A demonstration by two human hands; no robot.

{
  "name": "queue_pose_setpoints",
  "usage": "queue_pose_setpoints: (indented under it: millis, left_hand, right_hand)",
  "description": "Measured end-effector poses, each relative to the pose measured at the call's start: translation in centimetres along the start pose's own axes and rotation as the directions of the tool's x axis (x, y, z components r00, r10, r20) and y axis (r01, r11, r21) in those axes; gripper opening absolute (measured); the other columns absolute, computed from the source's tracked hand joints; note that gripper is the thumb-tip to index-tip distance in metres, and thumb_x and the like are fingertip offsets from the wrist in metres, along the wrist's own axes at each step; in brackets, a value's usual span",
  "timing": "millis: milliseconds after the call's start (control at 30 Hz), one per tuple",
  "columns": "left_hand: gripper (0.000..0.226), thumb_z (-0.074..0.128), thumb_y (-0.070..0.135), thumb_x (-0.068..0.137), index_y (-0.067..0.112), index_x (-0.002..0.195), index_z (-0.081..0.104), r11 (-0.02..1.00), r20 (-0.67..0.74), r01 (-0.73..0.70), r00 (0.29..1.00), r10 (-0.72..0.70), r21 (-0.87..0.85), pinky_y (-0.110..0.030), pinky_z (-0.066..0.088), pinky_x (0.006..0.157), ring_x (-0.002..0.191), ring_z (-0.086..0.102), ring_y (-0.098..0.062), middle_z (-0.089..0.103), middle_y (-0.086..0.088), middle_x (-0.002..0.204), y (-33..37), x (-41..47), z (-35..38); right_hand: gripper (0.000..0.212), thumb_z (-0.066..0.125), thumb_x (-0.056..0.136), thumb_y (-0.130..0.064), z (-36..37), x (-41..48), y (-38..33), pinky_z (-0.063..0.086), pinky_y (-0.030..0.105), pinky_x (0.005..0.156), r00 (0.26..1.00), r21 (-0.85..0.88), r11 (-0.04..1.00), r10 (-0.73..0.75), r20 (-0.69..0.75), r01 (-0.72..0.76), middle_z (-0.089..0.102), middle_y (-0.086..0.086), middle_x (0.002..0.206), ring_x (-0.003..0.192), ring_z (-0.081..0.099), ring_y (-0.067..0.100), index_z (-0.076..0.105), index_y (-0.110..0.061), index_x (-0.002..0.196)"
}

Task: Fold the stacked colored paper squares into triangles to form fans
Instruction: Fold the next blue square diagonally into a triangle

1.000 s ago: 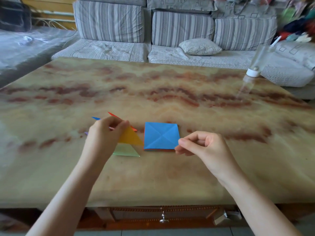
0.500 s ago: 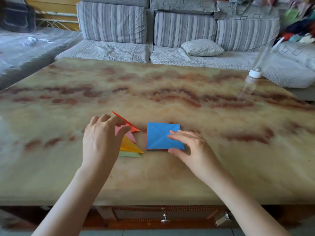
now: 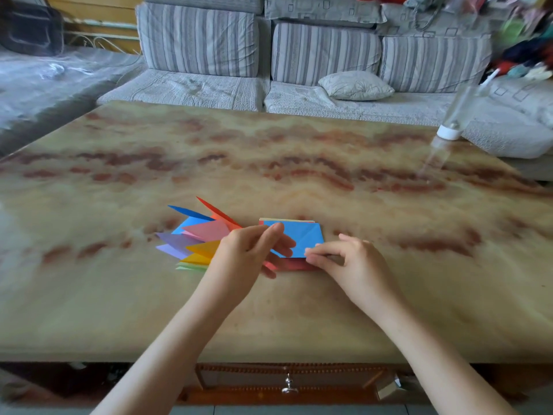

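Sofa [image 3: 299,52]: grey, striped cushions, runs along the far side of the table. I read a heap of coloured clothes [image 3: 526,52] at its right end, blurred.

Table [image 3: 269,163]: marbled tan and red top that fills most of my feed.

Pillow [image 3: 356,85]: small and pale, lying on the sofa seat.

Bottle [image 3: 448,132]: clear with a white band, at the table's far right edge, well apart from the work. It is too blurred to say more.

Folded triangles [image 3: 197,244]: fanned out on the table left of centre in red, blue, pink, purple, yellow and green, overlapping. Their right-hand ends are hidden behind the left hand.

Stack [image 3: 294,265]: just right of the triangles. A red sheet shows at its near edge and pale edges at its far edge.

Blue sheet [image 3: 305,239]: on top of the stack, creased, its near side raised off the red one.

Left hand [image 3: 248,253]: thumb over the blue sheet's left edge and fingers under it, pinching. It covers that side of the sheet.

Right hand [image 3: 350,265]: thumb and forefinger nip the sheet's near right corner.

Drawer knob [image 3: 288,387]: metal, below the near table edge.
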State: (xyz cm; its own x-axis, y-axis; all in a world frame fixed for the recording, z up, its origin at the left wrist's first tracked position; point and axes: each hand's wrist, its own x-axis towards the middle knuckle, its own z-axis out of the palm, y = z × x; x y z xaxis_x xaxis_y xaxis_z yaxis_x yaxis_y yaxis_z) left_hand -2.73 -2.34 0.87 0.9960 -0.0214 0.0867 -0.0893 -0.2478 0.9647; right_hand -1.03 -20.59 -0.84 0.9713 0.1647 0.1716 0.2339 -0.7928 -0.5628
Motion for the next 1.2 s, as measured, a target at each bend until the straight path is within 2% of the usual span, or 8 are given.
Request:
queue_pose_setpoints:
  millis: [100,267,467,567,733,867,1033,1200]
  left_hand:
    - [0.036,0.044,0.026,0.098,0.011,0.079,0.07,0.997,0.021,0.072,0.997,-0.071,-0.029,-0.022,0.051,0.05,0.058,0.064,-0.01,0.07,-0.001,0.073,-0.1,0.0,0.0]
    - [0.037,0.042,0.028,0.099,0.002,0.08,0.061,0.972,0.042,0.167,0.986,-0.162,-0.168,-0.026,0.051,0.046,0.051,0.065,-0.019,0.065,-0.011,0.062,0.5,-0.1,-0.1]
    - [0.049,0.053,0.045,0.087,0.008,0.119,0.047,0.8,0.164,0.366,0.93,-0.328,-0.475,-0.038,0.06,0.064,0.082,0.072,-0.032,0.071,-0.022,0.095,1.1,-0.1,-0.1]
    - [0.071,0.057,0.052,0.071,0.009,0.126,0.045,0.642,0.265,0.432,0.9,-0.345,-0.633,-0.042,0.06,0.069,0.094,0.07,-0.033,0.068,-0.024,0.108,1.2,0.0,0.0]
    - [0.054,0.059,0.034,0.084,-0.001,0.126,0.054,0.522,0.234,0.402,0.904,-0.358,-0.753,-0.035,0.058,0.074,0.104,0.066,-0.032,0.064,-0.02,0.12,0.8,0.7,-0.7]
    - [0.036,0.057,0.003,0.085,0.015,0.118,0.062,0.627,0.127,0.313,0.938,-0.323,-0.714,-0.028,0.058,0.067,0.078,0.07,-0.02,0.072,-0.008,0.1,0.4,0.9,-1.1]
    - [0.031,0.044,-0.007,0.088,0.009,0.098,0.068,0.713,0.148,0.263,0.964,-0.22,-0.65,-0.029,0.059,0.066,0.081,0.07,-0.016,0.073,-0.005,0.089,1.0,0.2,-0.7]
    - [0.038,0.033,-0.004,0.094,0.009,0.09,0.067,0.754,0.182,0.256,0.966,-0.183,-0.605,-0.03,0.06,0.067,0.077,0.069,-0.016,0.073,0.0,0.083,1.3,-0.2,-0.4]
  right_hand:
    - [0.013,0.068,0.085,-0.032,-0.2,0.0,0.4,0.035,0.022,0.093,1.0,0.093,0.995,0.023,-0.013,-0.022,0.072,-0.009,0.106,0.128,0.048,0.022,0.076,-0.03,0.095]
    - [0.007,0.068,0.086,-0.022,-0.9,-0.1,0.5,0.054,0.041,0.075,0.939,0.101,0.985,-0.104,-0.327,0.143,0.075,-0.011,0.087,0.082,0.069,0.013,0.074,-0.022,0.084]
    - [0.008,0.066,0.087,-0.014,-2.1,-0.2,-0.1,0.046,0.017,0.089,0.882,0.312,0.9,-0.143,-0.45,0.305,0.073,-0.009,0.097,0.098,0.065,0.0,0.074,-0.015,0.088]
    - [0.012,0.064,0.086,-0.024,-2.1,-0.4,-0.4,0.038,0.03,0.106,0.854,0.219,0.866,-0.345,-0.39,0.45,0.071,-0.013,0.104,0.112,0.06,0.006,0.074,-0.019,0.091]
    - [0.013,0.061,0.087,-0.024,-1.8,-1.0,-0.5,0.039,0.037,0.106,0.826,0.208,0.815,-0.467,-0.315,0.541,0.072,-0.01,0.107,0.118,0.058,0.008,0.073,-0.018,0.088]
    - [0.011,0.062,0.087,-0.02,-1.9,-1.2,-0.4,0.041,0.032,0.104,0.869,0.286,0.834,-0.384,-0.312,0.471,0.069,-0.008,0.112,0.121,0.055,0.009,0.069,-0.014,0.082]
    - [0.01,0.065,0.084,-0.023,-1.8,-1.3,-0.7,0.04,0.02,0.101,0.958,0.605,0.752,-0.123,-0.259,0.26,0.062,-0.008,0.127,0.12,0.056,0.005,0.067,-0.015,0.079]
    - [0.01,0.063,0.085,-0.005,-1.8,-1.1,-1.4,0.047,0.011,0.074,0.97,0.798,0.581,0.061,-0.236,0.158,0.074,-0.012,0.081,0.081,0.066,-0.002,0.068,-0.01,0.079]
